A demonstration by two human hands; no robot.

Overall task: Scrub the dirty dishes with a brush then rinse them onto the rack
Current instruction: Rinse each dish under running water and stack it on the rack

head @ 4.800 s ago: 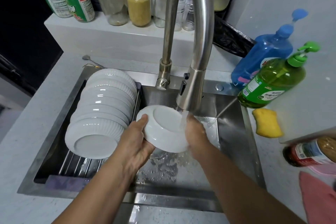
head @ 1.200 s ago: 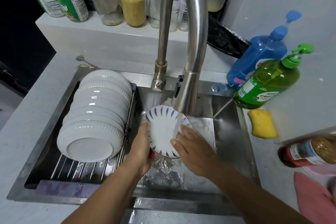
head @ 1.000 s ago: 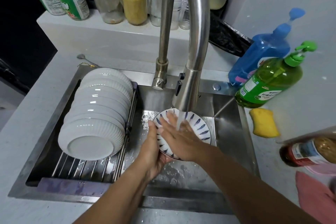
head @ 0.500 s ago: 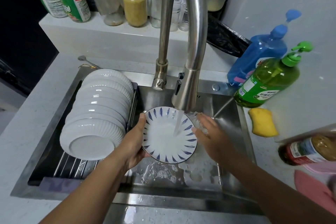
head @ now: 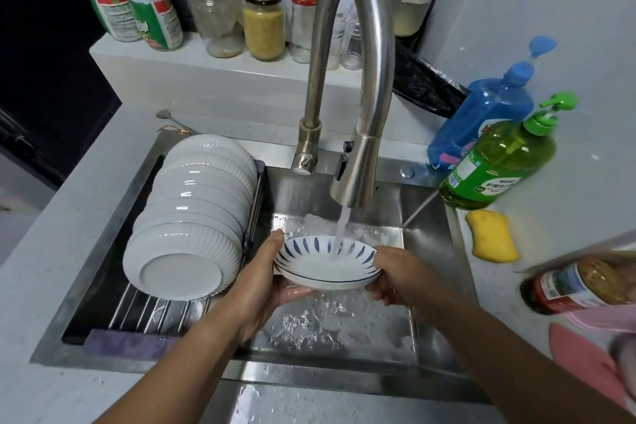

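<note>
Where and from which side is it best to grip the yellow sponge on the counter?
Probably grip the yellow sponge from above, across its narrow waist. It lies flat on the counter to the right of the sink, with nothing on top, and its pinched middle gives fingers a natural hold.

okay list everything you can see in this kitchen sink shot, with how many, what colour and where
Blue-striped white shallow dish: one, under the running water, held over the sink.
Ribbed white bowls: a row, exact count unclear, on their sides on the rack.
Metal roll-up rack: one, over the sink's left half.
Steel sink: one.
Curved steel faucet: one, running.
Blue pump bottle: one, right counter.
Green pump bottle: one, in front of the blue one.
Yellow sponge: one, right counter.
Jars: several, back ledge.
Spray bottles: two, back left.
Left hand: grip on the dish's left rim.
Right hand: grip on its right rim.
</note>
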